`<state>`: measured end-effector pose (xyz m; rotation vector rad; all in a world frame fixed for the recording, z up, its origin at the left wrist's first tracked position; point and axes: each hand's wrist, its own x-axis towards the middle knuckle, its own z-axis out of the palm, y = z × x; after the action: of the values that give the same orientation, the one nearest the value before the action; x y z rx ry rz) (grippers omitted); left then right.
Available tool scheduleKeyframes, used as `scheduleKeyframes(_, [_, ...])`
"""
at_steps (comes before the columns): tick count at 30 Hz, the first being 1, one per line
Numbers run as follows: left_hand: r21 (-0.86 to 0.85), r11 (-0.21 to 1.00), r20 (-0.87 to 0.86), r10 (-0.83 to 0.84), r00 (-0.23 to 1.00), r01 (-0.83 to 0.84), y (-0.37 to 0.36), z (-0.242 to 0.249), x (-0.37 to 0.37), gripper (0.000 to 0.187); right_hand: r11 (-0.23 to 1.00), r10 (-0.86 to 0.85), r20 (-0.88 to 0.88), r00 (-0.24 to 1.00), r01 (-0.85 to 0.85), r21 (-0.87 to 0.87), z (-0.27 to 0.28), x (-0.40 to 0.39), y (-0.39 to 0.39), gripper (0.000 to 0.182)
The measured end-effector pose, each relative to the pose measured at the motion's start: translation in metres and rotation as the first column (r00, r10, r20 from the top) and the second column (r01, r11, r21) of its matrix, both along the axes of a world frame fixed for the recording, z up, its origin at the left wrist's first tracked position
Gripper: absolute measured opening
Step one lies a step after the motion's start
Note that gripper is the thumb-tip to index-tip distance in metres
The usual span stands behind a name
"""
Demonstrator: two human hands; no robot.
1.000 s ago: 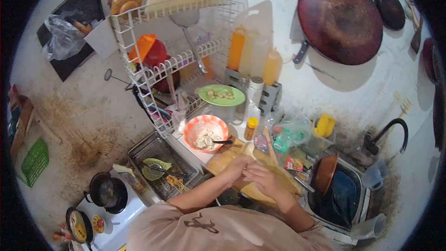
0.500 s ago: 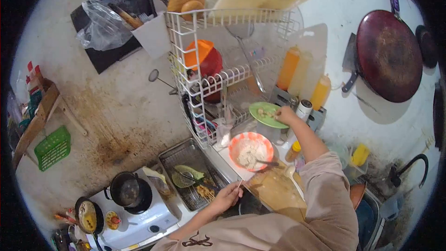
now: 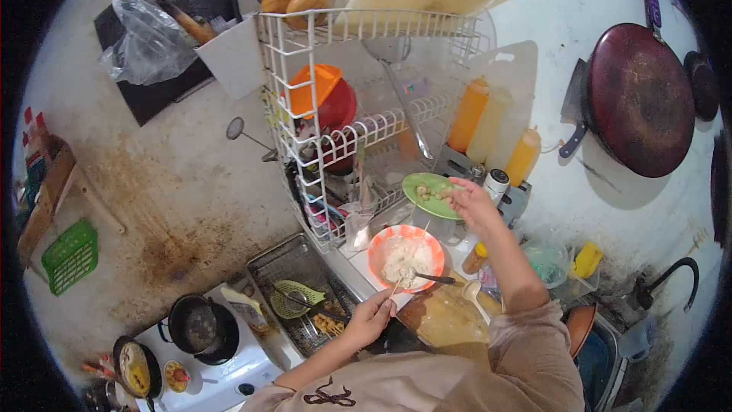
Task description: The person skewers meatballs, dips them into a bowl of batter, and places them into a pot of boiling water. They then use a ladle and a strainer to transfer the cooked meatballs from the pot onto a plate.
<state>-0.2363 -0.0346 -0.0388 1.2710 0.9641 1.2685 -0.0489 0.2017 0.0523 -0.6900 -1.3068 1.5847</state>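
My left hand is closed around a thin wooden skewer, whose tip points up toward the bowl. An orange-and-white bowl holds a pale, floury mixture with a dark-handled spoon resting in it. Over the right edge of a green plate, my right hand has its fingers apart. Several small pale pieces lie on that plate beside my fingertips. I see nothing clearly held in the right hand.
A cutting board with a ladle lies in front of me. Left are a wire-rack tray with fried skewers and a stove with pans. A white dish rack stands behind; the sink is right.
My right hand's fingers have spread at the plate's edge. The left hand still holds the skewer, now nearer the bowl. The whole view has shifted slightly.
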Motion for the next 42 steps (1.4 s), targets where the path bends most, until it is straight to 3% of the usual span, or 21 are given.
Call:
scheduleKeyframes(1, [-0.001,1.0,0.013,-0.016,1.0,0.016,0.003,0.003,0.003,0.033,0.995,0.1,-0.102,0.99,-0.103,-0.019,0.007,0.002,-0.021,0.028])
scheduleKeyframes(4, [-0.022,0.998,0.058,-0.063,0.996,0.064,0.011,0.012,0.014,0.033,0.995,0.039,-0.044,0.998,-0.043,-0.091,0.024,0.004,-0.069,0.027])
scheduleKeyframes(7, [-0.056,0.984,0.123,-0.16,0.979,0.168,0.014,0.018,0.021,0.031,0.999,0.017,-0.051,0.999,-0.019,-0.042,0.027,0.013,-0.088,0.026])
scheduleKeyframes(17, [0.096,0.976,-0.033,-0.193,0.981,0.195,0.015,0.008,0.031,0.032,0.99,-0.137,-0.065,0.988,0.138,0.011,0.03,0.029,-0.112,0.023])
scheduleKeyframes(26, [0.068,0.978,-0.069,-0.193,0.979,0.198,0.001,0.004,0.03,0.033,0.978,-0.197,0.014,0.98,0.195,0.078,0.022,0.029,-0.128,0.023])
scheduleKeyframes(32, [0.067,0.985,-0.058,-0.157,0.986,0.161,-0.006,-0.005,0.033,0.033,0.929,-0.285,0.21,0.935,0.215,0.302,0.006,0.032,-0.132,0.023])
scheduleKeyframes(38, [0.067,0.988,-0.044,-0.137,0.99,0.139,-0.011,-0.007,0.036,0.033,0.75,-0.467,0.187,0.864,0.275,0.602,-0.017,0.022,-0.137,0.03])
scheduleKeyframes(42, [0.075,0.993,-0.097,-0.08,0.992,0.087,-0.014,-0.009,0.037,0.032,0.686,-0.527,0.211,0.823,0.265,0.678,-0.021,0.016,-0.145,0.031])
